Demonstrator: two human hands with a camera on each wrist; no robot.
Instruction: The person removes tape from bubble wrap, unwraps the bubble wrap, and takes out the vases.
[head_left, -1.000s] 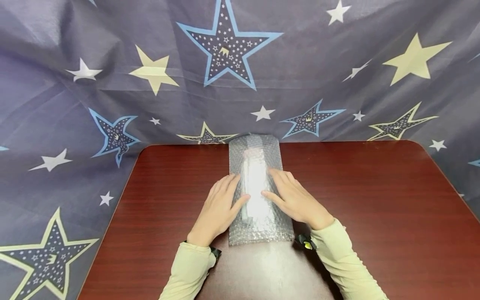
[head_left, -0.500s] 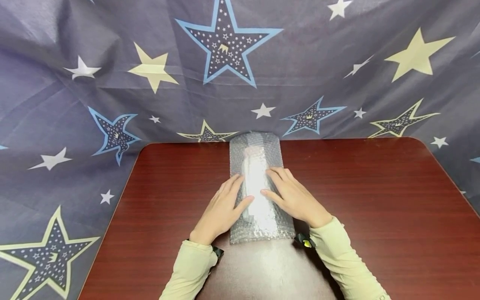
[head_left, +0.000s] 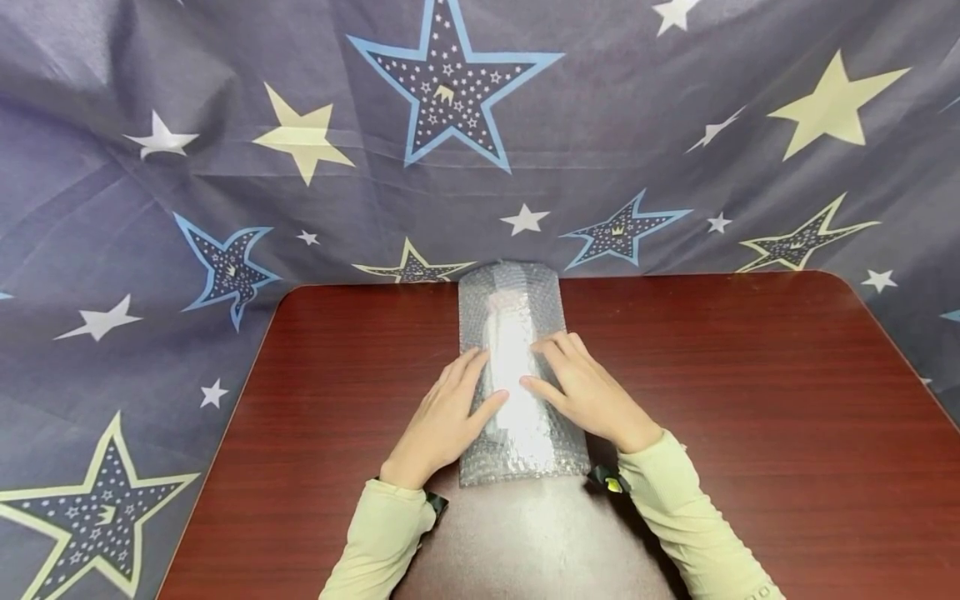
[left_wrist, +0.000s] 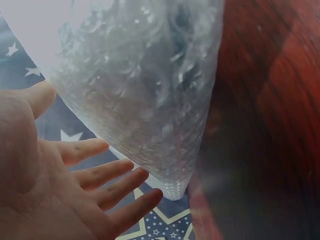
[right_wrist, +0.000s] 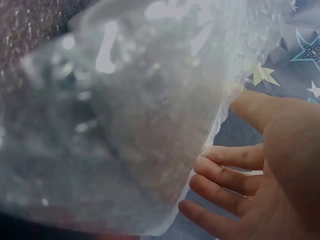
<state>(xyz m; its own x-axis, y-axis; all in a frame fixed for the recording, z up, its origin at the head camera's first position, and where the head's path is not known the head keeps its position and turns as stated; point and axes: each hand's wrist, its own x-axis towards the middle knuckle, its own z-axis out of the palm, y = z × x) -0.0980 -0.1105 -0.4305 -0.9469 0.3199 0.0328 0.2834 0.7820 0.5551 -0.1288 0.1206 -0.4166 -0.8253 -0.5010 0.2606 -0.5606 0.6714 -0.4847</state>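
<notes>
A clear bubble-wrap bag lies lengthwise on the table, its far end at the back edge. Inside it is a pale, elongated item, blurred by the wrap and glare. My left hand rests on the bag's left side, fingers extended and thumb spread toward the middle. From the right, my right hand touches the bag with fingers and thumb apart. Both wrist views show the bubble wrap against extended fingers, with nothing gripped.
The reddish-brown wooden table extends to both sides of the bag. Behind it hangs a grey cloth printed with stars, meeting the table's back edge. Light glares off the table in front of the bag.
My left hand has shifted slightly right and inward over the bag. The right hand stays nearly in place on the bag, and the bag lies almost as before.
</notes>
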